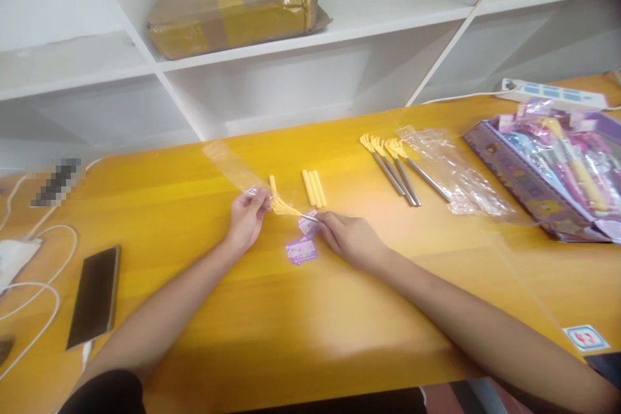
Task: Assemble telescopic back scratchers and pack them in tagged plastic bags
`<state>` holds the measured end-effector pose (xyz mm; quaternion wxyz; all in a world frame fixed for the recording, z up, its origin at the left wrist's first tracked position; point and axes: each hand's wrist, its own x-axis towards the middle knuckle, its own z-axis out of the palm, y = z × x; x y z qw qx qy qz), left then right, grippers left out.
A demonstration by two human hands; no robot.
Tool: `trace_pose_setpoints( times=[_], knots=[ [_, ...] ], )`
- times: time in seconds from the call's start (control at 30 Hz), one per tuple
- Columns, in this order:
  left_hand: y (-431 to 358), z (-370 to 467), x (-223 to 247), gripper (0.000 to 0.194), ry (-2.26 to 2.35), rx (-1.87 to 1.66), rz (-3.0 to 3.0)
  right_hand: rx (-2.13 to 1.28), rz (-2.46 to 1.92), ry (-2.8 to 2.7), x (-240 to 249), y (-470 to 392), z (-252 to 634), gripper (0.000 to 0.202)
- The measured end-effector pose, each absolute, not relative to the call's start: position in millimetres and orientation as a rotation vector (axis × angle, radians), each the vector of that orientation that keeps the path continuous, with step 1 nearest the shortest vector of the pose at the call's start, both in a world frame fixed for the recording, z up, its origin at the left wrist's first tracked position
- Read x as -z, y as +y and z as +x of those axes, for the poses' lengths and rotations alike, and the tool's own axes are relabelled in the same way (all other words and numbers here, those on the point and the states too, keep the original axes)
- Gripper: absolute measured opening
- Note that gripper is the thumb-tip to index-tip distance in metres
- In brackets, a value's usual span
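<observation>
My right hand (356, 240) is closed round the metal rod of a back scratcher (286, 207), whose yellow claw points left. My left hand (248, 217) pinches the mouth of a clear plastic bag (233, 165), close to the claw's tips; whether the claw is inside the bag I cannot tell. Just behind lie a single yellow handle tube (272, 185) and several more yellow tubes (314, 188) side by side. Small purple cards (301, 250) rest on the table below the scratcher. Several other back scratchers (395, 168) with yellow claws lie to the right.
Clear plastic bags (456, 171) lie beside a purple box (524, 187) of packaged scratchers at the right. A phone (94, 297) with a white cable is at the left. A power strip (553, 95) sits at the back right, and a taped carton (237, 10) on the shelf.
</observation>
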<state>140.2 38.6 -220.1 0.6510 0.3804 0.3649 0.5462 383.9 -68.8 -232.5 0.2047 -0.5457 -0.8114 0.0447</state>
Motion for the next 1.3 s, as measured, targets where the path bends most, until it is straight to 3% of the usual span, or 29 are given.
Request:
trace_pose_setpoints(
  times=[0.43, 0.93, 1.13, 1.3],
  knots=[
    [36.6, 142.3, 220.9, 0.040, 0.799, -1.200, 0.825, 0.008, -1.472, -2.271, 228.7, -68.8, 386.9, 0.034],
    [30.4, 145.8, 219.1, 0.043, 0.809, -1.074, 0.857, -0.220, -1.464, -2.194, 224.0, -68.9, 393.0, 0.032],
    [29.7, 144.2, 227.0, 0.044, 0.824, -0.998, 0.948, -0.436, -1.446, -2.049, 223.4, -70.3, 390.6, 0.057],
    [21.1, 144.5, 225.9, 0.037, 0.784, -0.883, 1.153, -0.478, -1.354, -1.993, 222.8, -72.7, 383.7, 0.063]
  ],
)
